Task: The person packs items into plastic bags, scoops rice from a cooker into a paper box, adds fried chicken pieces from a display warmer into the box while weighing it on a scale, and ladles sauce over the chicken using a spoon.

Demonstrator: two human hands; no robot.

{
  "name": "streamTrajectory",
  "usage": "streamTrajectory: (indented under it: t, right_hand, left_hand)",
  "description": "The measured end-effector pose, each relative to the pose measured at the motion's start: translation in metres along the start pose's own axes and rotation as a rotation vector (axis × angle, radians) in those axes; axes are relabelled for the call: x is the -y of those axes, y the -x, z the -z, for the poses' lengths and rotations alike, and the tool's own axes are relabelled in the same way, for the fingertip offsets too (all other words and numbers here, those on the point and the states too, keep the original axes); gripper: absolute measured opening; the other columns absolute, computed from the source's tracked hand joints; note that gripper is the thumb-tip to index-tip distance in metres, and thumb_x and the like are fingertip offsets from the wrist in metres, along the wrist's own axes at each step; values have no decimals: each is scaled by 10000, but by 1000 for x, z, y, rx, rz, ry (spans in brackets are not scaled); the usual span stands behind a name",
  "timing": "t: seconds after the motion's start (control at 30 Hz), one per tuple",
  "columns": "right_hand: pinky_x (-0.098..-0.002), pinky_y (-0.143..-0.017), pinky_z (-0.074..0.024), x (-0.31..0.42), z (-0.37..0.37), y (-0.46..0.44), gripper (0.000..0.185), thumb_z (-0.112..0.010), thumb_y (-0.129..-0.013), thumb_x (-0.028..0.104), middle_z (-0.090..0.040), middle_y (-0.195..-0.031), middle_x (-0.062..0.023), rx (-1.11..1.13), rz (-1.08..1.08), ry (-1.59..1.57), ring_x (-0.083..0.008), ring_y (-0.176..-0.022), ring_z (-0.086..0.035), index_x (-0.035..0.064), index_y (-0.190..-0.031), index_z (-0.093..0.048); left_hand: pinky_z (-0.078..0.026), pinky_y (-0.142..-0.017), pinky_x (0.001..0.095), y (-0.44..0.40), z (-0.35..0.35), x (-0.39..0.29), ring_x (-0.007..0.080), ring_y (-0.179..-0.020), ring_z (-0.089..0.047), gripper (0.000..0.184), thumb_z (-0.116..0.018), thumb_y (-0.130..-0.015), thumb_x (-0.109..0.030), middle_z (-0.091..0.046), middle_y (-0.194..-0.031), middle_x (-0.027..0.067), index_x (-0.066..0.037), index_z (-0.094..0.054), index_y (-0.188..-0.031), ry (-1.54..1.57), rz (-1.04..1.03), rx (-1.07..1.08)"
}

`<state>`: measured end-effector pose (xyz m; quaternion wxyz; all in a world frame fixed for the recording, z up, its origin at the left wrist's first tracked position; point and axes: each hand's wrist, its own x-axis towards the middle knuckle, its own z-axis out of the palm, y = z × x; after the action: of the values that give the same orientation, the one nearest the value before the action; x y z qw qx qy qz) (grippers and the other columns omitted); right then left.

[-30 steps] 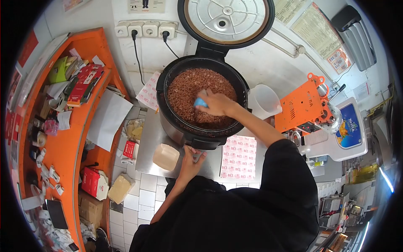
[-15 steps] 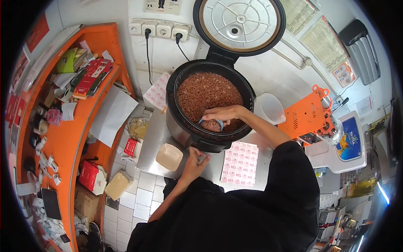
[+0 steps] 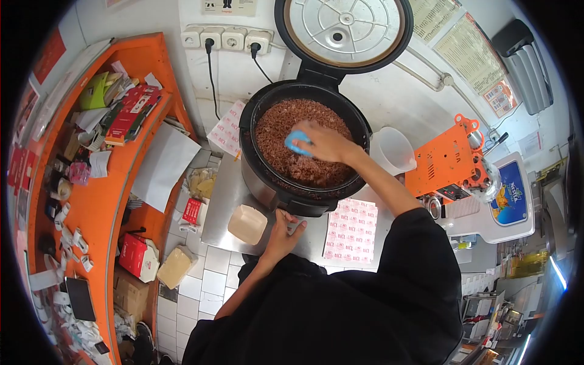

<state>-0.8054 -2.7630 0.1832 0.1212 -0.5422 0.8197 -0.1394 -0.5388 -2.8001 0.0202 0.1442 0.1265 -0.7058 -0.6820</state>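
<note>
A large black-rimmed cooker [image 3: 261, 179] with its lid [image 3: 347, 27] raised holds reddish-brown rice [image 3: 286, 115]. Over the rice is my right hand [image 3: 325, 145], slightly blurred, closed round a small blue cup [image 3: 298, 142]. My left hand [image 3: 285, 234] is at the cooker's lower front edge, below the handle, thumb and fingers apart. An empty light-brown paper tray [image 3: 247, 224] sits on the metal table just left of my left hand. To the right lies a stack of printed paper [image 3: 351, 234].
A translucent container [image 3: 392, 151] and an orange machine [image 3: 443, 157] stand right of the cooker. Farther right is a white cooler with a blue lid panel [image 3: 508, 193]. An orange shelf [image 3: 91, 225] full of papers and boxes runs along the left. Power sockets [image 3: 233, 39] are behind.
My right hand has lifted from the rice near the front rim and moved back, the blue cup turned with its blue side up. My left hand stays by the cooker's front.
</note>
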Motion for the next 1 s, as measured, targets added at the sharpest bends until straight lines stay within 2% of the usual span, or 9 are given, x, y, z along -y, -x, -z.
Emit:
streamTrajectory:
  t: [0.13,0.23,0.37,0.4,0.5,0.63,0.9,0.93,1.0]
  right_hand:
    - [-461,-1022,-429,40,-2,27,502,-440,-1009,490,-515,-1310,-210,405,-52,204,-397,-1175,-561,116,-1344,-458]
    - [-450,-1031,-414,-4,-4,20,482,-458,-1007,479,-530,-1284,-205,566,76,-68,-392,-1168,-560,125,-1334,-470]
    - [-461,-1026,-419,-20,21,12,495,-467,-1003,490,-521,-1297,-222,176,-15,-20,-415,-1174,-556,133,-1346,-466]
    - [-478,-1024,-427,-21,18,7,535,-456,-994,520,-493,-1322,-265,117,-122,101,-441,-1193,-543,131,-1362,-447]
    - [-502,-1027,-426,-11,-6,4,570,-437,-988,543,-461,-1342,-303,199,-212,170,-472,-1181,-544,115,-1364,-434]
    - [-492,-1013,-428,3,-25,6,601,-421,-992,545,-524,-1282,-300,413,-125,100,-455,-1151,-571,64,-1352,-448]
    - [-422,-1036,-408,6,-19,10,598,-375,-1016,542,-587,-1280,-201,677,-15,-182,-344,-1215,-548,59,-1348,-497]
    - [-403,-1037,-406,4,-18,5,604,-362,-1018,551,-550,-1348,-161,715,-23,-260,-298,-1208,-556,82,-1380,-478]
    - [-407,-1018,-424,1,-6,6,614,-374,-1011,567,-507,-1400,-148,714,-300,-395,-289,-1189,-569,105,-1406,-458]
  left_hand:
    - [-500,-738,370,1,-1,3,248,-923,-625,454,-732,-903,-256,-588,-961,126,-72,-333,-1017,-15,-3,6]
    - [-501,-741,368,1,1,2,248,-920,-625,452,-732,-903,-253,-585,-953,121,-74,-334,-1018,-29,-9,6]
    - [-500,-742,365,0,-2,2,244,-917,-625,451,-732,-904,-251,-583,-944,114,-76,-333,-1018,11,-8,-3]
    - [-499,-741,364,0,-2,0,243,-915,-625,452,-733,-903,-252,-583,-941,113,-77,-333,-1017,15,-9,-6]
    - [-496,-737,365,1,-1,1,243,-903,-624,454,-736,-901,-255,-579,-929,113,-77,-335,-1016,9,-20,-7]
    - [-493,-735,369,2,-3,2,249,-882,-622,455,-739,-896,-258,-577,-922,118,-74,-340,-1016,-10,-20,-31]
    - [-496,-730,380,1,-4,5,258,-883,-620,447,-732,-899,-255,-574,-924,120,-66,-343,-1014,23,-25,-39]
    - [-497,-730,381,1,-4,5,258,-885,-621,447,-732,-898,-255,-574,-924,119,-66,-344,-1014,28,-21,-31]
    - [-499,-735,382,0,-3,3,260,-890,-625,447,-732,-898,-252,-582,-930,121,-66,-343,-1015,20,-15,-27]
